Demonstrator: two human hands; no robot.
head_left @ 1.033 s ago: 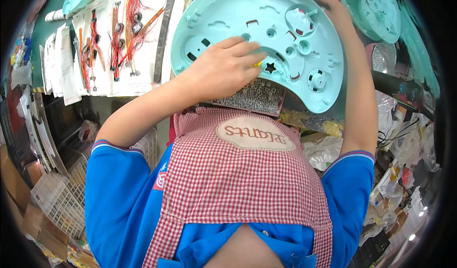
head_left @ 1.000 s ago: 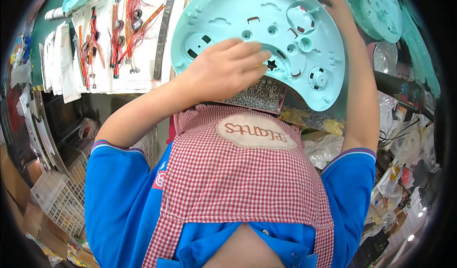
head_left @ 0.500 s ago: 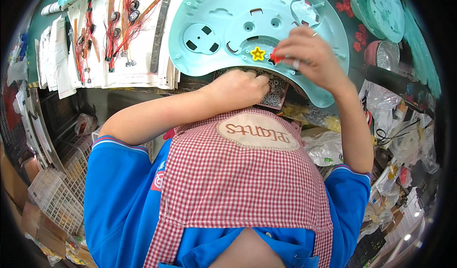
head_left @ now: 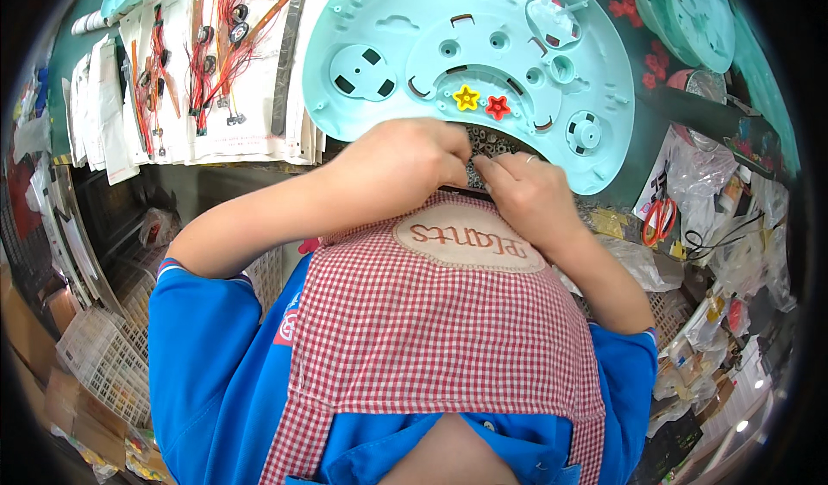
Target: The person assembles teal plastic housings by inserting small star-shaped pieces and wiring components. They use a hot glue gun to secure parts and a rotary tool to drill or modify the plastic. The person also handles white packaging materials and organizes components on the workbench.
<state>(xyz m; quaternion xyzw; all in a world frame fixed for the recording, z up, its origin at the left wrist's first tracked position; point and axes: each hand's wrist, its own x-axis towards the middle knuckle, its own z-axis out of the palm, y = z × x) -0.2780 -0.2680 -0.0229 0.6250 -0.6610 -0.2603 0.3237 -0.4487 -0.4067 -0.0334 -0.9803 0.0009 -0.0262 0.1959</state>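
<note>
A turquoise curved plastic shell (head_left: 379, 32) lies hollow side up on the table. A yellow star piece (head_left: 466, 98) and a red star piece (head_left: 498, 108) sit side by side in its lower middle recess. Just below its edge, a shallow box holds small grey metal parts (head_left: 483, 144), too small to name, partly hidden by my hands. Over the box's left side, my left hand (head_left: 414, 157) is closed with fingertips pinched. My right hand (head_left: 528, 194), wearing a ring, reaches in from the right, its fingers pressed together close to the left fingertips. Anything inside either pinch is hidden.
At the left, stacked white sheets (head_left: 259, 131) carry red wires with small speakers (head_left: 239, 32). More turquoise shells (head_left: 690, 19) stand at the far right, near loose red pieces (head_left: 657, 62). Red-handled scissors (head_left: 660, 220) and plastic bags (head_left: 700, 170) lie at the right edge.
My right hand has left the red star piece, which now sits in the recess, and moved down to the box of metal parts. My left hand has shifted slightly left.
</note>
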